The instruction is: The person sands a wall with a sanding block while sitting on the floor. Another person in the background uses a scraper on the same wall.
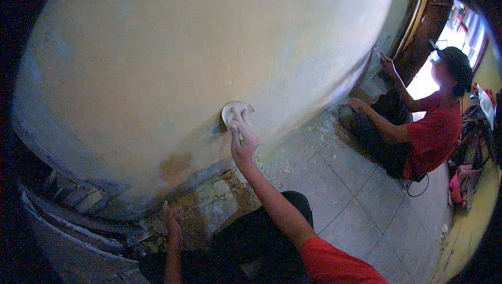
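Note:
My right hand [244, 139] presses a round, pale disc of sandpaper or similar sheet [230, 114] flat against a yellowish painted wall [188, 56]; one edge of the disc curls away from the surface. Two of my fingers lie stretched over it. Lower left, near the foot of the wall, my left hand [171, 218] is raised with its fingers apart and nothing in it. A brownish patch [175, 167] marks the wall between my hands.
Right of me a person in a red shirt [435, 135] sits on the tiled floor [353, 193], one hand at the wall. Broken, rough flooring [215, 201] runs along the wall's base. Behind the person are a bright doorway [427, 80] and piled bags [470, 166].

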`<state>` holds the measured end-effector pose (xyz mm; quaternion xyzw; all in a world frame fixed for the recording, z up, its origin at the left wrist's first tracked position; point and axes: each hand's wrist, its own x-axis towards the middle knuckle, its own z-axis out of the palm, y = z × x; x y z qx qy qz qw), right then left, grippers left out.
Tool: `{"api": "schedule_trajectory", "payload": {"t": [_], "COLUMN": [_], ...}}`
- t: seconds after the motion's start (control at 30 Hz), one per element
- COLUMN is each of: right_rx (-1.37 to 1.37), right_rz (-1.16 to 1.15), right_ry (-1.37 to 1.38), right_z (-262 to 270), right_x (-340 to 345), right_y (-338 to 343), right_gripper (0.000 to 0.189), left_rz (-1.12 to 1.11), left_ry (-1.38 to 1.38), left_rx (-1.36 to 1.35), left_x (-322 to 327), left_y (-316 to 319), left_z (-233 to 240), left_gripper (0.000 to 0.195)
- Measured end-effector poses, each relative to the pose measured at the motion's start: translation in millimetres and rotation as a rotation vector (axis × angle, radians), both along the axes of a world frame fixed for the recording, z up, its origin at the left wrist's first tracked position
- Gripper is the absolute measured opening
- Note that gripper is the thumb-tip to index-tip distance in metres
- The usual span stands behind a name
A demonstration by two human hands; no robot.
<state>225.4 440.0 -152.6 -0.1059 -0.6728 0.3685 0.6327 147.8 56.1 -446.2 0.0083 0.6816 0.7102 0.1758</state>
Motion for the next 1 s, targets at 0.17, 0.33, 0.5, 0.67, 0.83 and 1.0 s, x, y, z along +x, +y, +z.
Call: {"api": "schedule_trajectory", "payload": {"t": [0.17, 0.33, 0.5, 0.67, 0.83, 1.0], "right_rx": [-0.047, -0.048, -0.041, -0.090, -0.049, -0.032], "right_rz": [0.016, -0.007, -0.027, -0.030, -0.037, 0.000], "right_ry": [-0.030, -0.048, -0.044, -0.046, -0.015, -0.056], "right_z": [3, 5, 7, 0, 2, -6], "right_x": [1, 3, 3, 0, -1, 0], "right_y": [-5, -4, -5, -3, -3, 0], "right_gripper": [0.021, 0.021, 0.020, 0.020, 0.017, 0.023], "left_rz": [-0.011, -0.013, -0.014, -0.025, -0.027, -0.017], "left_ry": [0.038, 0.032, 0.035, 0.041, 0.047, 0.059], "left_rx": [-0.039, -0.030, -0.038, -0.042, -0.040, -0.024], "left_x": [-4, 0, 1, 0, 1, 3], "left_y": [-4, 1, 0, 3, 3, 3], "left_z": [-8, -4, -1, 1, 1, 6], "left_gripper": [0.062, 0.061, 0.061, 0.061, 0.060, 0.060]}}
